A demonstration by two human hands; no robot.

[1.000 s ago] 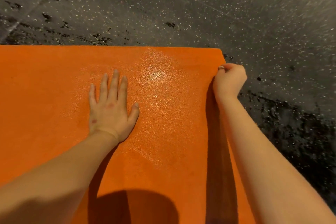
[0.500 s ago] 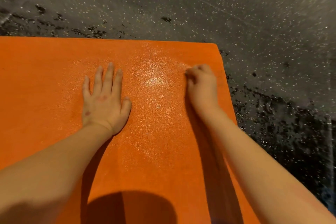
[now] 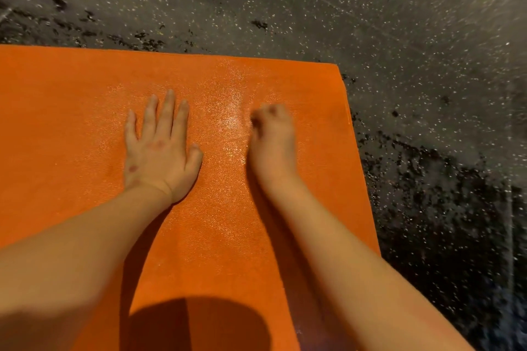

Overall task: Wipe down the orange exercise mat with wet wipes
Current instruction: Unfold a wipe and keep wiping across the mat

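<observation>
One orange exercise mat lies flat on the floor, filling the lower left of the head view. Its surface is finely pebbled, almost leathery, and a patch between the two hands catches the light with a wet-looking sheen. The far edge is straight and runs left to right across the frame; the right edge runs from the far corner back toward the person, slanting a little outward. How long the mat is cannot be judged (it passes out of frame on the left and at the bottom), so its long axis stays uncertain.

The floor is dark rubbery sheeting flecked with pale specks, with black blotchy patches along the mat's far edge and down its right side.

Two bare hands are on the mat, forearms reaching in from the bottom. The left hand lies palm down, its grip spread flat with four fingers fanned forward and the thumb tucked near the side. The right hand sits just beside the shiny patch, blurred, its fingers curled under into a loose fist against the mat; whether that grip pinches a wipe cannot be told, since no wipe shows. A rounded shadow falls on the mat's near part.
</observation>
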